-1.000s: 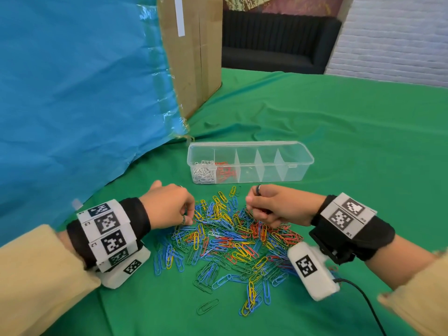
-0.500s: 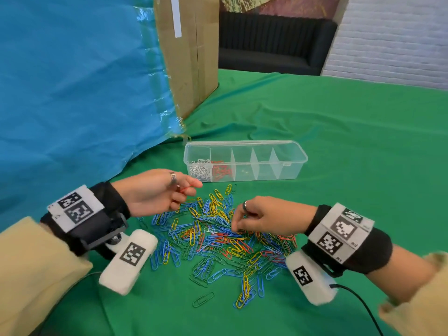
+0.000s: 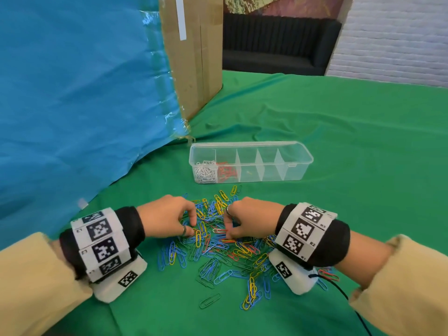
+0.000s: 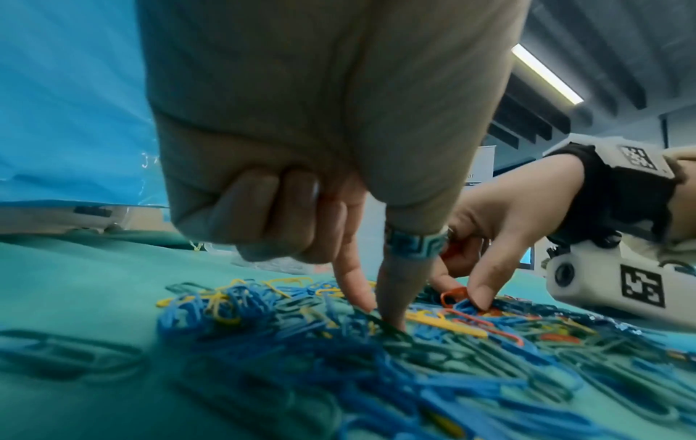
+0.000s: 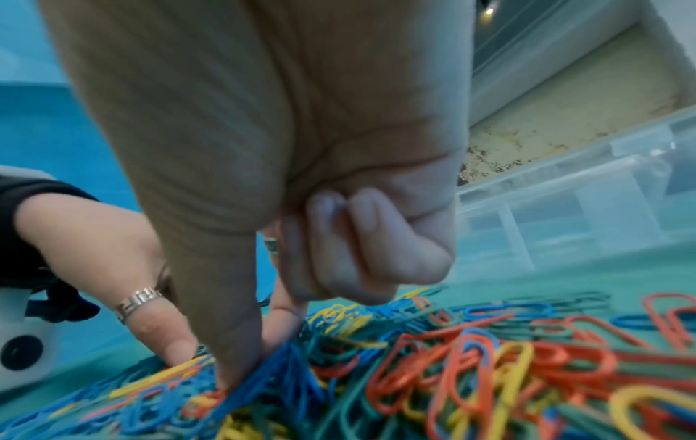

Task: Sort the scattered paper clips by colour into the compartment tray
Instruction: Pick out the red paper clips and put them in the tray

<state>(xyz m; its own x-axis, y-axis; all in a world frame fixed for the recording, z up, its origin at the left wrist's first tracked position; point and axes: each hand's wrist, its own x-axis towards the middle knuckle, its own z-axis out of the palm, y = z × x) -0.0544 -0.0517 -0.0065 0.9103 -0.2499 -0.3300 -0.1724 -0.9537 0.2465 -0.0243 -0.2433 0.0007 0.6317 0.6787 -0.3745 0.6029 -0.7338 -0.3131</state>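
Loose paper clips (image 3: 218, 251) in blue, green, yellow and red lie heaped on the green cloth. Behind them stands the clear compartment tray (image 3: 300, 154), with white clips (image 3: 206, 172) in its leftmost cell and red clips (image 3: 226, 172) in the one beside it. My left hand (image 3: 191, 227) has its thumb and forefinger pinched down into the heap (image 4: 380, 315), on a clip whose colour I cannot make out. My right hand (image 3: 228, 235) faces it, pinching a red clip (image 4: 455, 294). Its thumb and forefinger dig into the pile (image 5: 256, 363), and its other fingers are curled.
A blue plastic sheet (image 3: 72, 93) and a tall cardboard box (image 3: 194, 57) rise at the left and back left. One green clip (image 3: 209, 300) lies alone near me. A black cable (image 3: 344, 294) trails from the right wrist camera. Bare green cloth (image 3: 363, 141) stretches right of the tray.
My left hand was raised near the tray's left end half a second ago and has dropped back onto the heap. My right hand stayed on the pile, shifting slightly.
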